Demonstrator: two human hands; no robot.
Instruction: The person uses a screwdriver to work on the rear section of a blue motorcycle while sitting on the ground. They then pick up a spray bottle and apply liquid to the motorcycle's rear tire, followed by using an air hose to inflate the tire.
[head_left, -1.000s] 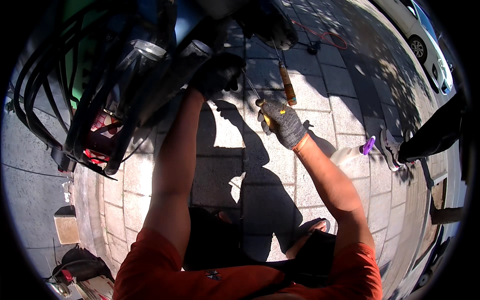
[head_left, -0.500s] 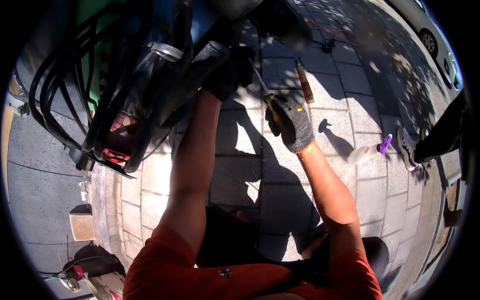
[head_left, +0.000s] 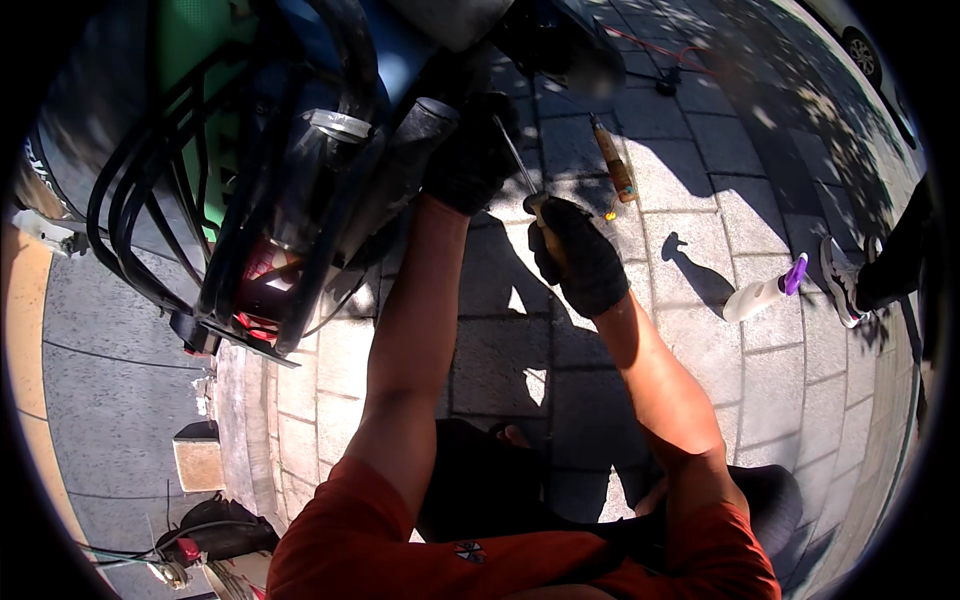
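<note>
My right hand point(head_left: 580, 258), in a dark work glove, is closed round the amber handle of a screwdriver point(head_left: 517, 158). Its thin metal shaft slants up and left toward my other hand. My left hand point(head_left: 468, 165), also in a dark glove, is raised beside a dark, round-ended tube point(head_left: 434, 112) on the underside of a vehicle. Deep shadow hides its fingers and whatever they touch, as well as the screwdriver's tip. On the paving beyond my right hand lies a slim orange-brown stick-shaped thing point(head_left: 612, 160) with a narrow end.
Black curved bars point(head_left: 130, 215) and a blue body panel point(head_left: 390, 50) fill the upper left. A white spray bottle point(head_left: 755, 298) with a purple head stands right, near a person's shoe point(head_left: 840, 285). An orange cable point(head_left: 650, 48) lies far off. A block point(head_left: 197, 460) sits lower left.
The whole view has shifted, so most things appear farther right. My right glove, partly sunlit before, is now in shadow. The grip on the screwdriver is kept.
</note>
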